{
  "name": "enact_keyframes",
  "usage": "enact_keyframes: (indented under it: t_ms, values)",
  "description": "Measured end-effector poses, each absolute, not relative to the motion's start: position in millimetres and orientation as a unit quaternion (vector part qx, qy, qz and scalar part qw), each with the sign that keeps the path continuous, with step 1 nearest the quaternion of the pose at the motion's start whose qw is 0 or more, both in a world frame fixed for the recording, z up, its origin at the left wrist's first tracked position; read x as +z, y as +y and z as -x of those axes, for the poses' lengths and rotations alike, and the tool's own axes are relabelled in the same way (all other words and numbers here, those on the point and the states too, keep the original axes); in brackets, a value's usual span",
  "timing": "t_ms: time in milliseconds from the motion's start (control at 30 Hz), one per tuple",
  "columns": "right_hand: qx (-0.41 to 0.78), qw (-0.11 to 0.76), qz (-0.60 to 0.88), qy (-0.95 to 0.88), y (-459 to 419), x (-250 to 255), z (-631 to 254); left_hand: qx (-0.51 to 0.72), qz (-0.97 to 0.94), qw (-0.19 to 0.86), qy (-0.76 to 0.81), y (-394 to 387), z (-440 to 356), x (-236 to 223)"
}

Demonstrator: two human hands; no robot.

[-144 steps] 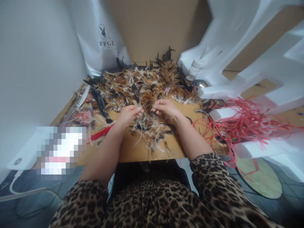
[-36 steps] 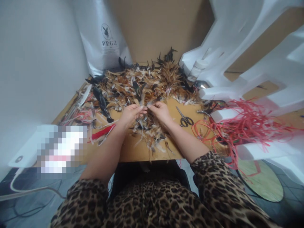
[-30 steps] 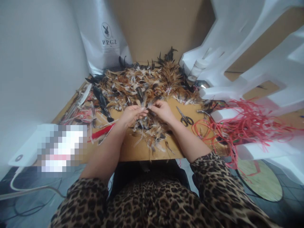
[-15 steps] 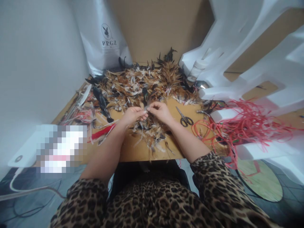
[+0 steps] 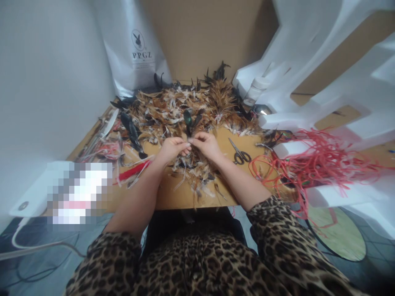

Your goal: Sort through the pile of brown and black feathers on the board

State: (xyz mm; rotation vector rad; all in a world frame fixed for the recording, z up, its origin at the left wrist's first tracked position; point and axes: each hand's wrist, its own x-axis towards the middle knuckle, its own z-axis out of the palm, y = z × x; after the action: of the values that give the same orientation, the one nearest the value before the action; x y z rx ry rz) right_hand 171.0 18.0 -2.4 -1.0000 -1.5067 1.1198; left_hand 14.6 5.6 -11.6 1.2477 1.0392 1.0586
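Observation:
My left hand [image 5: 173, 149] and my right hand [image 5: 206, 144] meet over the middle of the table, thumbs and fingertips pinched together. Between the fingertips is the base of some dark feathers [image 5: 188, 118], which stick up with a green sheen. The exact grip of each finger is too small to make out. Under and in front of my hands lies a loose pile of brown and white feathers [image 5: 200, 174]. Beyond them spreads a large heap of brown feathers [image 5: 173, 105]. Black-handled scissors [image 5: 241, 155] rest to the right of my right hand.
Red ribbon strands [image 5: 327, 160] tangle over white foam pieces [image 5: 290, 121] on the right. A clear bottle [image 5: 256, 91] stands at the back right. Behind the heap is a silver-white bag [image 5: 135, 41]. A red strip [image 5: 134, 170] and a white box-like device [image 5: 40, 189] lie left.
My fingertips have shifted slightly left. The dark feathers between them have turned, so more of the green sheen shows. The scissors and feather heaps stay put.

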Motion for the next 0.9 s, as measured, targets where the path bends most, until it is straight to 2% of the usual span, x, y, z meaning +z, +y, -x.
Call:
enact_keyframes:
  t_ms: [167,300,400,533,667,767,900]
  values:
    - [0.459,0.443,0.433,-0.637,24,6,-189,0.513,-0.489,0.533,0.463,9,-9,-8]
    - [0.435,0.322,0.470,-0.698,34,5,-212,0.597,-0.380,0.558,0.434,15,-1,-7]
    - [0.409,0.284,0.485,-0.719,37,0,-216,0.621,-0.350,0.575,0.402,18,4,-8]
    - [0.331,0.245,0.511,-0.754,37,-4,-211,0.627,-0.340,0.581,0.393,20,5,-10]
    - [0.247,0.158,0.544,-0.787,37,-4,-211,0.627,-0.341,0.582,0.390,19,5,-9]
    - [0.270,0.139,0.541,-0.784,35,-2,-215,0.619,-0.347,0.585,0.392,18,4,-9]
    - [0.397,0.193,0.519,-0.732,32,8,-222,0.614,-0.348,0.590,0.392,16,4,-6]
